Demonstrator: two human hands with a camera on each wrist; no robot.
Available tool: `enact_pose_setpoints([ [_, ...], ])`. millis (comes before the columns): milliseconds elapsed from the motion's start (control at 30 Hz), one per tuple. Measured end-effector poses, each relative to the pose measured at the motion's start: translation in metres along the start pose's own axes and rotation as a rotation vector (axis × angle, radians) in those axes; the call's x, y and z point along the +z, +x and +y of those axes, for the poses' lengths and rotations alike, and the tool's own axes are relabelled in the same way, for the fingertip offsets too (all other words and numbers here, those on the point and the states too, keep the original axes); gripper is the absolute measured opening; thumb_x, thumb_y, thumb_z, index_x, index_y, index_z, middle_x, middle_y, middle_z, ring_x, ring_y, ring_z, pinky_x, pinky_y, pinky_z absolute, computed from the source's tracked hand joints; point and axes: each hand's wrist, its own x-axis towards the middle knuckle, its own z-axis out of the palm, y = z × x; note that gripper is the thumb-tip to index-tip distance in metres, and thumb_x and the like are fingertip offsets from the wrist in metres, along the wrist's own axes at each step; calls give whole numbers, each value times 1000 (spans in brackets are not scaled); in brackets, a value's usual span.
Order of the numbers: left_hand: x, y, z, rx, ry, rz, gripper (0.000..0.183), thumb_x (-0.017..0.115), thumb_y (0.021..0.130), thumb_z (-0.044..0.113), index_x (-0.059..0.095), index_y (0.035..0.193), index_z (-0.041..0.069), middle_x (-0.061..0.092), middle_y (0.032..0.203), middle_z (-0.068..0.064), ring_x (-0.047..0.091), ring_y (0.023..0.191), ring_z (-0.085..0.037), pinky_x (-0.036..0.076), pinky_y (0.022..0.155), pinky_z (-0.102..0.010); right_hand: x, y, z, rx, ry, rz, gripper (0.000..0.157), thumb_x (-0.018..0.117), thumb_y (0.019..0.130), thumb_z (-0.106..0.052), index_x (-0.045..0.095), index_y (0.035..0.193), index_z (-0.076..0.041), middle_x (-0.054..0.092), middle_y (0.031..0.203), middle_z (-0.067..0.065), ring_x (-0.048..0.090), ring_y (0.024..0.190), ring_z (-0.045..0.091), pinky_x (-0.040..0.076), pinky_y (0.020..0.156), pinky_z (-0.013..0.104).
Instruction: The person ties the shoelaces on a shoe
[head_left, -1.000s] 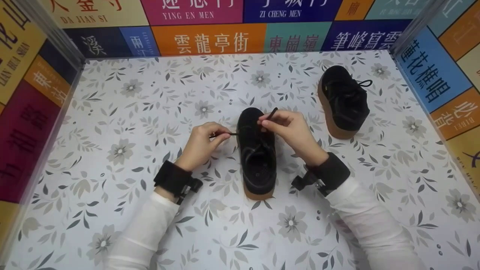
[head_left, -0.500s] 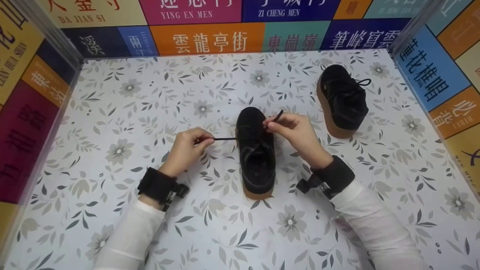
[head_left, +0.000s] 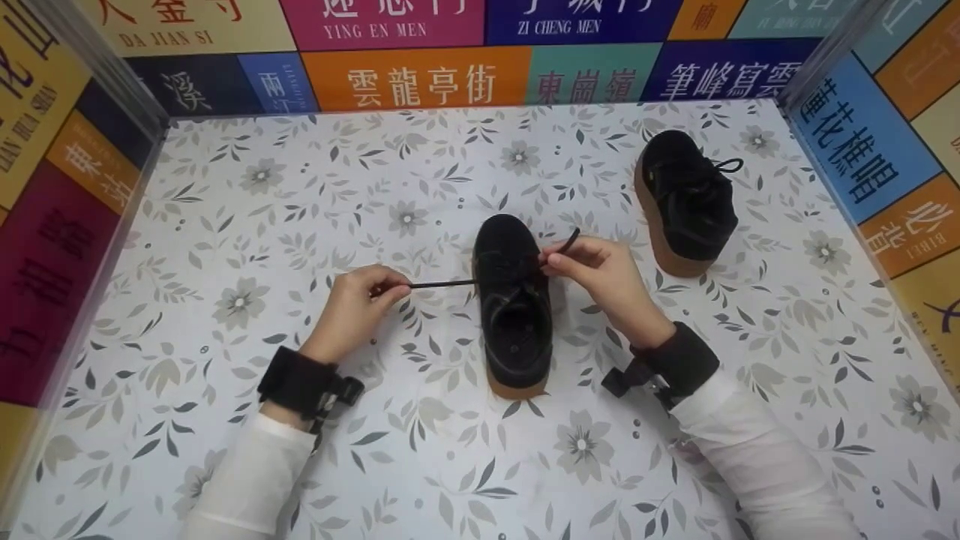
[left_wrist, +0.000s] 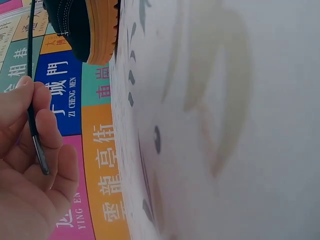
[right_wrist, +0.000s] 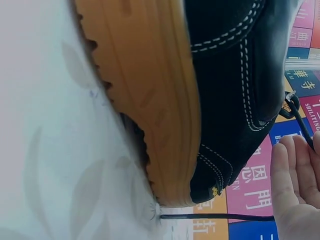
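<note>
A black shoe (head_left: 517, 337) with a tan sole stands upright on the table, toe pointing away. To its left, my left hand (head_left: 360, 307) pinches one end of a black shoelace (head_left: 446, 283), which runs taut to the shoe's lacing. In the left wrist view the lace's tip (left_wrist: 42, 161) pokes out past the thumb and index finger. Close by the shoe's right side, my right hand (head_left: 607, 281) pinches the other lace end, whose tip (head_left: 572, 238) sticks up above the fingers. White stitching (right_wrist: 247, 80) shows on the upper in the right wrist view.
A second black shoe (head_left: 686, 210) with its lace in a loop (head_left: 729, 165) stands at the back right. Flower-patterned covering lies over the table (head_left: 300, 195). Colourful lettered panels (head_left: 420, 79) wall in the back and both sides.
My left hand has drawn left and toward me, so more lace stretches out from the shoe. My right hand has shifted slightly right and nearer, still gripping its lace end. Both shoes stay put.
</note>
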Motion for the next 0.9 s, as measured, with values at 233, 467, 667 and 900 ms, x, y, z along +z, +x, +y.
enact_pose_setpoints([
  [233,-6,-3,-3,-57,18,-11,11,78,96,8,79,101,-1,80,95,-16,67,81,-19,49,74,-18,-5,-5,5,-8,29,15,15,67,98,11,78,102,2,82,95,-2,79,88,12,66,87,29],
  [467,-14,-4,-2,-111,42,-46,8,76,97,5,78,98,-2,79,95,-18,65,77,-16,48,69,-17,-9,-7,11,-10,17,1,14,67,98,11,77,104,3,83,97,-1,80,90,13,66,89,30],
  [667,-20,-7,-3,-131,29,-42,7,76,97,5,78,97,-2,78,93,-18,67,71,-18,49,59,-15,-13,-10,12,-16,-9,2,13,67,98,10,76,107,11,83,98,0,80,91,13,65,88,29],
  [900,-25,-10,-7,-134,68,-30,6,77,96,4,79,92,-1,78,90,-16,61,74,-10,47,69,-15,-19,-13,15,6,-68,8,19,68,99,7,71,113,20,83,96,-4,80,88,9,65,87,26],
])
